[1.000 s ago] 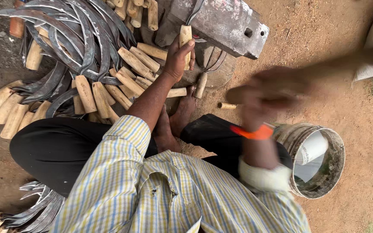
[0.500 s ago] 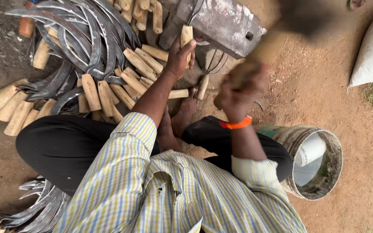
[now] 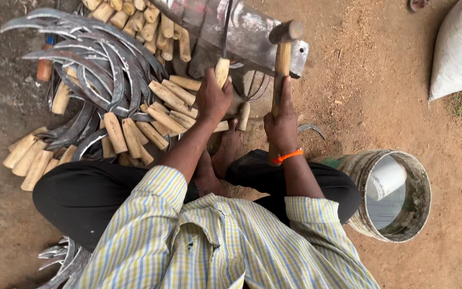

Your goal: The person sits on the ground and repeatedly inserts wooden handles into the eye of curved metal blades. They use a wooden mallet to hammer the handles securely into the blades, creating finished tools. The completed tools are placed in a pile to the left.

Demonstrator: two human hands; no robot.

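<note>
From the head view, I am sitting on the bare dirt ground (image 3: 380, 80) with my legs folded, leaning toward the grey steel anvil block (image 3: 252, 37) that is lying near the top edge of the ground in front of me. My left hand (image 3: 212, 99) is wrapping shut around the pale wooden handle (image 3: 221, 70) of a sickle, holding it upright against the near face of the block, with its dark blade (image 3: 226, 27) running up across the steel. My right hand (image 3: 282, 120) is closing tight on the wooden-shafted hammer (image 3: 283, 51), index finger lying along the shaft, and the head is sitting just over the block, beside the blade.

To do this well, I judge that I should be keeping the handle plumb and the strokes short and square, so the tang is seating straight and the wood is not splitting, and keeping my left thumb below the strike line.

To my left, a heap of curved dark sickle blades (image 3: 97, 64) and loose pale wooden handles (image 3: 151, 123) is spreading over the ground. At my right knee a battered metal bucket (image 3: 394, 195) is standing, and a white sack (image 3: 461, 48) is resting at the top right corner.
</note>
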